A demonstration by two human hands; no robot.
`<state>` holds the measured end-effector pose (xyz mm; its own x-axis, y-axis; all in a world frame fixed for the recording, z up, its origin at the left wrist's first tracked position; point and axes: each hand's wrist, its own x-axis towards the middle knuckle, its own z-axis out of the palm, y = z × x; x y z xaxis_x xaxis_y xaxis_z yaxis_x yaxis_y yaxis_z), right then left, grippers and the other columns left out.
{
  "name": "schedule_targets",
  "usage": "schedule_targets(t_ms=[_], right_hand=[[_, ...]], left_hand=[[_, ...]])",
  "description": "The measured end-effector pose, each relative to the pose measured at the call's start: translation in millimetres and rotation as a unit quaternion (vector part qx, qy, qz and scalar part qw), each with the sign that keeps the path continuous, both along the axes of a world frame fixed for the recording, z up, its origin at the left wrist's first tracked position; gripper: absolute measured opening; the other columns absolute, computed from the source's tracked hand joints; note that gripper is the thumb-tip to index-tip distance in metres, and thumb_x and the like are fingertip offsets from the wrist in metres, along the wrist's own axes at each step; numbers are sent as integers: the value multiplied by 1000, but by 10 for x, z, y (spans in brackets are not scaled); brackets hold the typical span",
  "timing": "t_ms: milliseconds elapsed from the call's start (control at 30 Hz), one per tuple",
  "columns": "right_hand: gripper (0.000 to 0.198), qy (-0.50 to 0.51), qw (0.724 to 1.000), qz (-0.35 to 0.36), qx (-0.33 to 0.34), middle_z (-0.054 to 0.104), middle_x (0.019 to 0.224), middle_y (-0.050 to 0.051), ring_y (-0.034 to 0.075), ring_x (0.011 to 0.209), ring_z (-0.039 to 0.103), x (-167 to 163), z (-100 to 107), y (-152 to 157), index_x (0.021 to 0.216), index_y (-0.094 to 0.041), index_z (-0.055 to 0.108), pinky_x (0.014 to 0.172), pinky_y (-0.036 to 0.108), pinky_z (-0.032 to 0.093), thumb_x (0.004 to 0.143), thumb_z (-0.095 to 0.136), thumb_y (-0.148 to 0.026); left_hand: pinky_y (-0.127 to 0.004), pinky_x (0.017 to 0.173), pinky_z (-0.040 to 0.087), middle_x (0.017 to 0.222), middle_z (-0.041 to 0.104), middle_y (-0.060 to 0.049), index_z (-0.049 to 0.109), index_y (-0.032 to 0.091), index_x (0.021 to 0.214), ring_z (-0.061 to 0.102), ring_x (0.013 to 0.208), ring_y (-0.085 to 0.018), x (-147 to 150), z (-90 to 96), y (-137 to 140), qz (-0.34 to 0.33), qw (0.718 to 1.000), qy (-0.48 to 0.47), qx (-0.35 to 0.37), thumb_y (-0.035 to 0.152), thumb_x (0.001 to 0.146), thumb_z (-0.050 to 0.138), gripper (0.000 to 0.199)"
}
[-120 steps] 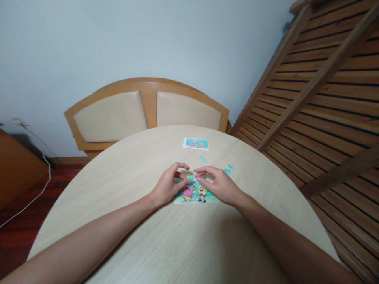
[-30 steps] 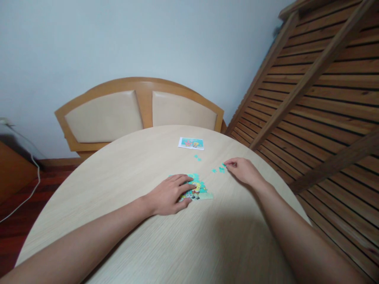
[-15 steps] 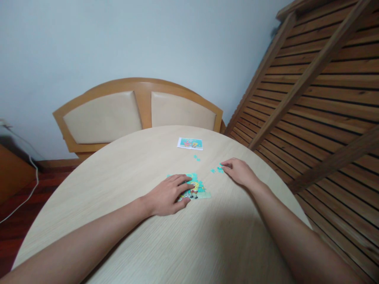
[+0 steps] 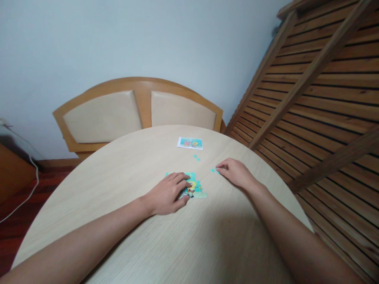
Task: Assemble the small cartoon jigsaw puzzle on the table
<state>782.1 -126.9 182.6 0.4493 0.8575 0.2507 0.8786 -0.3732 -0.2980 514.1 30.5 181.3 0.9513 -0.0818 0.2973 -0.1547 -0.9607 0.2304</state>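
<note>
A partly joined jigsaw puzzle [image 4: 194, 185], turquoise with a yellow cartoon figure, lies flat on the table in front of me. My left hand [image 4: 170, 193] rests over its left part, fingers spread, hiding much of the picture. To the right of the puzzle, my right hand [image 4: 235, 171] is closed in a pinch, with a small turquoise puzzle piece [image 4: 217, 169] at its fingertips. Beside those fingertips lies another loose piece [image 4: 212, 170]; the hand may cover more. Farther back are a couple of loose turquoise pieces [image 4: 196, 157].
A picture card [image 4: 190, 143] with cartoon figures lies near the far side of the round wooden table [image 4: 124, 169]. Behind the table stands a padded wooden headboard [image 4: 145, 102] against the wall. On the right leans a slatted wooden frame [image 4: 310, 90].
My right hand has moved a little to the left along the loose pieces, still pinched. The puzzle under my left hand has shifted slightly left.
</note>
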Motion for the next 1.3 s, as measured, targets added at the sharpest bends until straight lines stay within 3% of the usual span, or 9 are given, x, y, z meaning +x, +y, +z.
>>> schedule_targets(t_ms=[267, 767, 1067, 1300], right_hand=[[18, 35, 999, 14, 15, 75, 97, 8, 22, 84, 67, 29, -51, 22, 95, -20, 78, 77, 32, 50, 86, 63, -25], [12, 32, 999, 38, 9, 73, 89, 7, 20, 80, 64, 12, -10, 18, 89, -17, 71, 73, 29, 46, 83, 62, -22], [17, 176, 978, 81, 71, 73, 84, 6, 19, 76, 65, -139, 94, 35, 91, -16, 71, 70, 28, 47, 87, 60, -28], [23, 273, 948, 160, 42, 72, 83, 5, 17, 75, 64, -412, 158, 86, 100, -16, 71, 68, 28, 48, 88, 63, -33]], left_hand=[[-51, 106, 44, 131, 57, -15, 57, 19, 111, 53, 124, -30, 7, -8, -2, 14, 1000, -10, -9, 31, 92, 54, 23], [-50, 107, 44, 131, 57, -15, 56, 19, 116, 51, 126, -30, 9, -22, 9, 10, 1000, -8, -6, 31, 92, 55, 27], [-50, 107, 43, 131, 57, -15, 57, 17, 115, 51, 126, -31, 7, -11, 1, 12, 1000, 0, -8, 30, 92, 55, 27], [-50, 107, 43, 131, 56, -16, 57, 17, 115, 51, 126, -31, 11, -12, 0, 13, 1000, 1, -1, 31, 92, 55, 27]])
